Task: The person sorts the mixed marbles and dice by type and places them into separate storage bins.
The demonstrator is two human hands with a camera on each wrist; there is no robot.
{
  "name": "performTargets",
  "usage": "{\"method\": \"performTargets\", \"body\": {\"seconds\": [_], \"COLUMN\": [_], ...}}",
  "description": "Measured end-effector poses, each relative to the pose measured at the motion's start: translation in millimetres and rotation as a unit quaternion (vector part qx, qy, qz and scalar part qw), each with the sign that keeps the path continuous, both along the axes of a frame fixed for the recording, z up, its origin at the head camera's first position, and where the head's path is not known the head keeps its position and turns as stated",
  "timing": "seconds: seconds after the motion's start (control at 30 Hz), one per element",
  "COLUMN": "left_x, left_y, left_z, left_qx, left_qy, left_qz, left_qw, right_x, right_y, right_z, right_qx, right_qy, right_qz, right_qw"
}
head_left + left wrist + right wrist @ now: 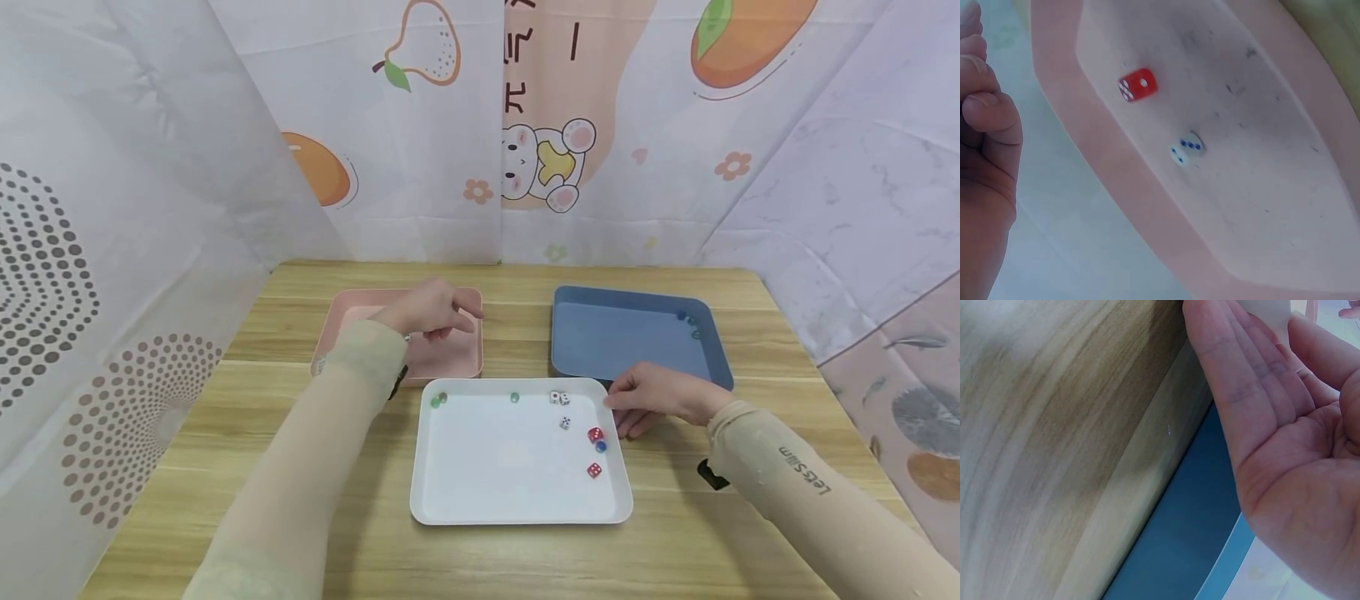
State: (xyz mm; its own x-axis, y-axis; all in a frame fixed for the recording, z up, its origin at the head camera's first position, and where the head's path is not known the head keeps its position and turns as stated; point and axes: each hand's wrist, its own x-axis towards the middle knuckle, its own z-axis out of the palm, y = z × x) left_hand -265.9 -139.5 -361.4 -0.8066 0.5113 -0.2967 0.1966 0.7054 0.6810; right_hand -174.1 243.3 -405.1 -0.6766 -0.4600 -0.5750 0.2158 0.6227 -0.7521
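My left hand (435, 310) hovers over the pink tray (324, 337), index finger pointing right and the others loosely bent, with nothing seen in it. A red die (1137, 85) and a white die (1187, 149) lie in that tray in the left wrist view. With the thumb at the inner side and the fingers outside, my right hand (656, 396) grips the right rim of the white tray (502, 475). Near that rim lie two red dice (594, 471), a blue marble (601, 447) and three white dice (565, 422). Green marbles (514, 397) sit along the tray's far side.
Behind my right hand stands a blue tray (622, 333), with several dark greenish marbles (696, 335) at its right side. All the trays rest on a wooden table (517, 325). Printed curtains (420, 167) hang behind and at both sides.
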Motion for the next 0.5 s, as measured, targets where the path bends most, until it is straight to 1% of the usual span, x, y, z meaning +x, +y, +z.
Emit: {"method": "performTargets", "body": {"seconds": [0.1, 0.2, 0.37, 0.5], "left_x": [-0.4, 0.1, 3.7, 7.2], "left_y": [6.3, 14.1, 27.0, 35.3], "left_z": [-0.4, 1.3, 5.8, 7.4], "left_qx": [0.001, -0.013, -0.037, -0.047], "left_qy": [0.001, 0.009, 0.006, 0.002], "left_qz": [-0.014, -0.026, -0.031, -0.040], "left_qw": [0.9999, 0.9995, 0.9988, 0.9981], "right_x": [0.1, 0.4, 1.0, 1.2], "right_y": [-0.4, -0.9, -1.3, -1.3], "right_z": [0.2, 0.5, 1.1, 1.7], "right_qx": [0.001, 0.002, 0.003, 0.004], "right_qy": [0.001, 0.002, 0.001, 0.001], "right_qz": [0.000, 0.001, 0.000, -0.001], "right_qw": [1.000, 1.000, 1.000, 1.000]}}
